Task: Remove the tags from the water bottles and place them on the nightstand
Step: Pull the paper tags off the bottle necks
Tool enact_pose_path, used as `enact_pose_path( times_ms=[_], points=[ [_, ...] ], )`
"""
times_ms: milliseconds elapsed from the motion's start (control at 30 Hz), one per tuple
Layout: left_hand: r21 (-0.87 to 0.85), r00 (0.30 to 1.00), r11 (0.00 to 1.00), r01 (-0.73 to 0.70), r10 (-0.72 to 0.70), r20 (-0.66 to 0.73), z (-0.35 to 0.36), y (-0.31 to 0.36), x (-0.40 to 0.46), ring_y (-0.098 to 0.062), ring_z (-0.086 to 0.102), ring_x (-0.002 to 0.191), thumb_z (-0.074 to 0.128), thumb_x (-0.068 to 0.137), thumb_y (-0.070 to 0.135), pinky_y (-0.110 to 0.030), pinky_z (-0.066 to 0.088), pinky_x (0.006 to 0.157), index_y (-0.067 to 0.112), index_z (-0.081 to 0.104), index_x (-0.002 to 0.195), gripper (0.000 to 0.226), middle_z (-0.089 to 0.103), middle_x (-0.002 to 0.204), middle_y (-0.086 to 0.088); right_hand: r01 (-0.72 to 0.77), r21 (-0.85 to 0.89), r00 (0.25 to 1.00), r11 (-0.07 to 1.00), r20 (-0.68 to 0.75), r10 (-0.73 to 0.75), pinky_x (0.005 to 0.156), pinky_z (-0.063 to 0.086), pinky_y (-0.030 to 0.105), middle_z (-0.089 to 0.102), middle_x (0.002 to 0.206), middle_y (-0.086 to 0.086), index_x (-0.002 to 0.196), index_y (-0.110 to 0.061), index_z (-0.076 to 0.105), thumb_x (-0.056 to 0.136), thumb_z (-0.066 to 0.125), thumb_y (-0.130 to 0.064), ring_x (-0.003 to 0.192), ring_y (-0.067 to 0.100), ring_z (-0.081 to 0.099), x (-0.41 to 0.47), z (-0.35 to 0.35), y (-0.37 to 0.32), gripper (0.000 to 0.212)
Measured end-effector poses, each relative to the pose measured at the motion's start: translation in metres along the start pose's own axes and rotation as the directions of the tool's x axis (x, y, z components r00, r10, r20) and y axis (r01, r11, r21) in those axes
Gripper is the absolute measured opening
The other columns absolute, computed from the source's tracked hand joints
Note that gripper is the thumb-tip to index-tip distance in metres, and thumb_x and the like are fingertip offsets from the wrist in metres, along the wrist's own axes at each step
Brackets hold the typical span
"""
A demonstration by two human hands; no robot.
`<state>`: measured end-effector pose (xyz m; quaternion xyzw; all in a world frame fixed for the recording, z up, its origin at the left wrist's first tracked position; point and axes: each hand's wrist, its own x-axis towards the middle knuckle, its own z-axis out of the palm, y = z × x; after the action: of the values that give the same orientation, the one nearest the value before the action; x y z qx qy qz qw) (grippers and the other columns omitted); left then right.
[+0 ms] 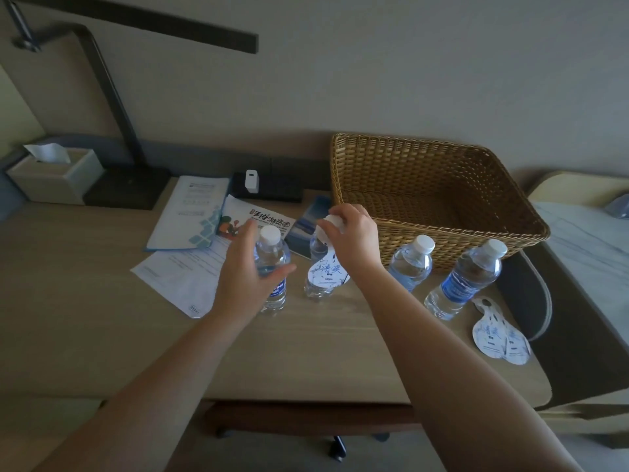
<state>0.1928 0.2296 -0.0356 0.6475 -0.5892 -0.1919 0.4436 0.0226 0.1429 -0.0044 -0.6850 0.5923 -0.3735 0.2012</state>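
Several clear water bottles with white caps stand in a row on the wooden nightstand [323,352]. My right hand [350,236] pinches the top of the second bottle [315,287], where a white and blue paper tag [328,275] hangs from the neck. My left hand [248,270] is spread open around the leftmost bottle [272,253], its fingers apart beside it; it has no firm grip. Two more bottles [412,264] [466,281] stand to the right without tags. Removed tags [498,335] lie flat near the right front corner.
A wicker basket [435,185] stands behind the bottles at the right. Brochures and papers [200,226] lie at the left, with a tissue box [54,175] and a black lamp base [126,189] behind them. A charger [252,180] is plugged in at the back.
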Motion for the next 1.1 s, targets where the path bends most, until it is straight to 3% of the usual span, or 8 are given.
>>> enact_pose_path(
  times_ms=[67, 167, 367, 500, 667, 800, 900, 1100],
  points=[
    [0.063, 0.956, 0.973, -0.223, 0.230, -0.184, -0.002, 0.015, -0.007, -0.020, 0.047, 0.124, 0.071, 0.084, 0.028, -0.025, 0.042, 0.095, 0.005, 0.042, 0.137, 0.065, 0.051, 0.135, -0.013, 0.019, -0.019, 0.999, 1.000, 0.026, -0.018, 0.074, 0.040, 0.024, 0.063, 0.104, 0.003, 0.108, -0.013, 0.067, 0.085, 0.067, -0.030, 0.092, 0.016, 0.055, 0.002, -0.002, 0.004, 0.029],
    [0.054, 0.897, 0.902, -0.429, 0.432, -0.094, 0.005, 0.036, -0.009, -0.018, 0.054, 0.114, 0.062, 0.088, 0.014, -0.022, 0.044, 0.095, 0.003, 0.058, 0.121, 0.035, 0.059, 0.121, -0.009, 0.085, -0.015, 0.994, 0.996, 0.074, -0.083, 0.072, 0.034, 0.020, 0.065, 0.101, 0.003, 0.106, -0.013, 0.069, 0.085, 0.067, -0.026, 0.087, 0.012, 0.053, 0.003, -0.009, 0.007, 0.025],
    [-0.087, 0.978, 0.993, -0.076, 0.091, 0.189, 0.042, 0.041, 0.007, -0.021, 0.057, 0.112, 0.063, 0.089, 0.015, -0.030, 0.046, 0.092, 0.013, 0.053, 0.129, 0.041, 0.061, 0.121, -0.006, 0.193, -0.034, 0.973, 0.981, 0.134, -0.187, 0.073, 0.034, 0.005, 0.067, 0.107, 0.005, 0.112, -0.011, 0.069, 0.089, 0.064, -0.018, 0.091, 0.010, 0.054, -0.007, -0.021, 0.013, 0.025],
    [-0.133, 0.940, 0.985, 0.114, -0.064, 0.336, 0.062, 0.039, 0.023, -0.024, 0.056, 0.118, 0.059, 0.092, 0.022, -0.043, 0.046, 0.099, 0.025, 0.045, 0.138, 0.048, 0.059, 0.130, -0.004, 0.221, -0.027, 0.964, 0.975, 0.158, -0.214, 0.074, 0.031, -0.004, 0.068, 0.109, 0.006, 0.113, -0.010, 0.069, 0.088, 0.064, -0.014, 0.092, 0.009, 0.054, -0.009, -0.030, 0.014, 0.026],
    [-0.165, 0.932, 0.978, 0.130, -0.064, 0.357, 0.076, 0.033, 0.028, -0.012, 0.058, 0.111, 0.070, 0.084, 0.035, -0.030, 0.048, 0.093, 0.028, 0.050, 0.132, 0.053, 0.062, 0.123, 0.006, 0.113, 0.041, 0.973, 0.993, 0.199, -0.119, 0.079, 0.035, 0.002, 0.066, 0.120, -0.002, 0.120, -0.023, 0.066, 0.092, 0.060, -0.020, 0.107, 0.007, 0.056, -0.013, -0.041, 0.023, 0.029],
    [-0.202, 0.944, 0.973, 0.111, -0.040, 0.328, 0.077, 0.029, 0.027, -0.007, 0.056, 0.107, 0.075, 0.080, 0.034, -0.022, 0.045, 0.086, 0.028, 0.051, 0.131, 0.056, 0.060, 0.118, 0.012, -0.095, 0.163, 0.971, 0.982, 0.233, 0.055, 0.099, 0.042, 0.030, 0.055, 0.135, -0.003, 0.140, -0.022, 0.045, 0.091, 0.059, -0.040, 0.122, 0.011, 0.050, -0.021, -0.042, 0.037, 0.054],
    [-0.231, 0.960, 0.967, 0.104, -0.038, 0.277, 0.074, 0.026, 0.027, -0.003, 0.056, 0.102, 0.077, 0.077, 0.035, -0.016, 0.043, 0.080, 0.025, 0.055, 0.126, 0.055, 0.060, 0.112, 0.016, -0.156, 0.130, 0.943, 0.979, 0.315, 0.109, 0.103, 0.043, 0.041, 0.058, 0.132, 0.001, 0.138, -0.018, 0.045, 0.087, 0.063, -0.041, 0.122, 0.016, 0.053, -0.035, -0.037, 0.047, 0.058],
    [-0.239, 0.947, 0.968, 0.080, 0.000, 0.320, 0.075, 0.025, 0.019, -0.012, 0.058, 0.112, 0.078, 0.076, 0.030, -0.029, 0.047, 0.095, 0.019, 0.057, 0.125, 0.055, 0.064, 0.119, 0.004, -0.187, 0.119, 0.959, 0.975, 0.239, 0.154, 0.076, 0.048, 0.016, 0.067, 0.096, -0.016, 0.115, -0.027, 0.064, 0.078, 0.073, -0.041, 0.093, -0.001, 0.062, -0.059, -0.040, 0.058, 0.040]
  ],
)
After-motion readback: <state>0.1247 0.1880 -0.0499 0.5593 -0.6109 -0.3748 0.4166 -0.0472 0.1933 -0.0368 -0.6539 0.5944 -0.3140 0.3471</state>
